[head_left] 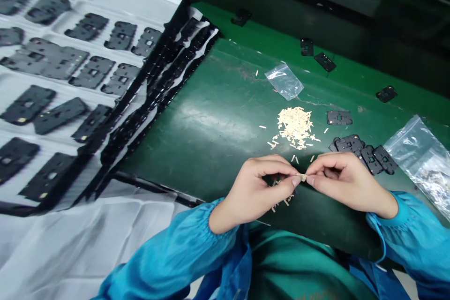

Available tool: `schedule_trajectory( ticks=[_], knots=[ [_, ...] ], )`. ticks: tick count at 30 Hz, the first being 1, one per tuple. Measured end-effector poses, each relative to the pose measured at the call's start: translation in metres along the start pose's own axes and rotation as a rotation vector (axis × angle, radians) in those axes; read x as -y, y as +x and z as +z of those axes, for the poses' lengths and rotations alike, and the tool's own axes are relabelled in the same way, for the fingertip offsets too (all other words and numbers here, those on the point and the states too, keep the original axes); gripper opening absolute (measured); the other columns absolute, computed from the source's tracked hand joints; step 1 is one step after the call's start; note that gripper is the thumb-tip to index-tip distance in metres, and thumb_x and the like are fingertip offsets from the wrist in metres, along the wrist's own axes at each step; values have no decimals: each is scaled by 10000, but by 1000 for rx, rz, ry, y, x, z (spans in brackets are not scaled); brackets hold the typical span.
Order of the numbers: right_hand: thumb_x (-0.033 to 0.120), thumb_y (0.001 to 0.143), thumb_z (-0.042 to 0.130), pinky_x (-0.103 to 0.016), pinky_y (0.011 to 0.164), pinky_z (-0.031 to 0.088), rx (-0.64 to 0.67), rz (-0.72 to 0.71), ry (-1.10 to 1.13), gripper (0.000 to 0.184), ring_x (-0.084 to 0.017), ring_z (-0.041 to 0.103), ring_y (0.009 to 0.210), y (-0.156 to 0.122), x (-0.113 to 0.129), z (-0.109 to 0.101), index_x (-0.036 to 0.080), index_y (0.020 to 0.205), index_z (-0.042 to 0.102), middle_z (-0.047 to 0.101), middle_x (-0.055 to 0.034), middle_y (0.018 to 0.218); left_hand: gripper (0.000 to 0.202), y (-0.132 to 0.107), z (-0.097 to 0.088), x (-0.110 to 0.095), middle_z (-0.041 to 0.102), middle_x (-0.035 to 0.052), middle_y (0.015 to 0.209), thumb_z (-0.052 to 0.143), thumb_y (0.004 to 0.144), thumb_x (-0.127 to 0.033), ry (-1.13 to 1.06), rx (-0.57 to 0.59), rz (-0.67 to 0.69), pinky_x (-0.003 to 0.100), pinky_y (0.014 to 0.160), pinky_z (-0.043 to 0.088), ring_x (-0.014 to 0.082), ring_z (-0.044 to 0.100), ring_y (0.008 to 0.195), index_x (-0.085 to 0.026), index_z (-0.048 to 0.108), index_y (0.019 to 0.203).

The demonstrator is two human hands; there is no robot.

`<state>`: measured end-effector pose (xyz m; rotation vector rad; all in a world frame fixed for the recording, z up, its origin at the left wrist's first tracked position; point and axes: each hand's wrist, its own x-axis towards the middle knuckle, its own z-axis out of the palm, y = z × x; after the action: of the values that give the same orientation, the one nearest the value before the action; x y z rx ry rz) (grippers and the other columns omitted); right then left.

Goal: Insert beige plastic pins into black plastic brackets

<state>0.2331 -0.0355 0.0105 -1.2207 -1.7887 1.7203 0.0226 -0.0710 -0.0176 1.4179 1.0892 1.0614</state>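
Note:
Both hands meet over the green tabletop, fingertips pinched around one small cream-coloured strip (301, 176). My left hand (262, 185) grips its left end between thumb and forefinger. At the right end, the thumb and forefinger of my right hand (341, 178) are closed on the same strip. Just beyond the hands lies a heap of similar strips (295, 124), with several scattered around it. More loose strips (286, 200) lie below my left hand, partly hidden by it. Beside my right hand is a pile of black plastic plates (351, 144), partly overlapping.
A stack of black-edged trays (140, 117) with rows of black plates stands at the left. A clear zip bag (284, 81) lies behind the heap; a larger filled bag (427, 164) is at the right. Single black plates (325, 61) lie towards the back edge.

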Motion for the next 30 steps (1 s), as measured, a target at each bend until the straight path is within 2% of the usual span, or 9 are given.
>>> schedule_trajectory(
  ticks=[4, 8, 13, 19, 21, 24, 27, 30],
  knots=[
    [191, 863, 682, -220, 503, 338, -35, -27, -5, 124, -80, 425, 546, 0, -3, 0, 169, 763, 752, 553, 41, 594, 110, 4, -1, -4, 720, 53, 702, 700, 841, -159, 22, 43, -51, 235, 549, 501, 127, 623, 593, -141, 784, 772],
    [214, 859, 696, -218, 500, 360, -102, -31, 14, 124, -86, 450, 542, 1, -4, -1, 176, 758, 756, 593, 30, 603, 108, 6, 1, -5, 721, 50, 707, 701, 827, -168, 21, 99, -101, 225, 529, 480, 123, 621, 586, -137, 804, 820],
    [199, 855, 691, -225, 523, 377, -191, -77, -80, 141, -90, 470, 555, -1, -3, 2, 179, 721, 728, 595, 31, 604, 127, 7, 8, -4, 717, 54, 699, 703, 845, -182, 45, 23, -89, 228, 522, 455, 123, 607, 587, -132, 808, 794],
    [161, 867, 650, -232, 544, 397, -194, -116, -190, 157, -99, 512, 573, -1, -4, 2, 190, 718, 687, 607, 36, 616, 123, 7, 11, -2, 714, 45, 698, 704, 848, -181, 32, -10, -75, 221, 516, 445, 114, 585, 578, -142, 802, 783],
    [175, 866, 675, -246, 573, 419, -249, -160, -304, 111, -111, 536, 598, -2, -4, 1, 191, 758, 691, 599, 31, 638, 117, 7, 11, -2, 704, 36, 688, 703, 841, -175, 38, -25, -79, 213, 511, 437, 106, 571, 570, -144, 794, 774],
    [203, 873, 709, -291, 646, 461, -359, -362, -574, 30, -149, 587, 681, -6, -3, 0, 177, 884, 720, 641, -13, 741, 117, 8, 10, -2, 687, 18, 669, 690, 832, -157, 75, -24, -96, 208, 511, 429, 97, 552, 562, -149, 783, 761],
    [225, 926, 671, -327, 666, 463, -298, -512, -832, 94, -174, 578, 698, -11, 1, 0, 177, 900, 748, 699, -59, 819, 124, 9, 9, -5, 671, 0, 653, 675, 829, -143, 103, 6, -99, 207, 502, 419, 93, 534, 552, -161, 778, 763],
    [242, 969, 608, -333, 644, 443, -223, -498, -937, 217, -182, 550, 681, -12, 3, 1, 189, 820, 757, 709, -68, 788, 127, 10, 7, -8, 663, -8, 654, 663, 826, -130, 133, 44, -76, 209, 517, 433, 93, 540, 556, -166, 770, 767]
  ],
)
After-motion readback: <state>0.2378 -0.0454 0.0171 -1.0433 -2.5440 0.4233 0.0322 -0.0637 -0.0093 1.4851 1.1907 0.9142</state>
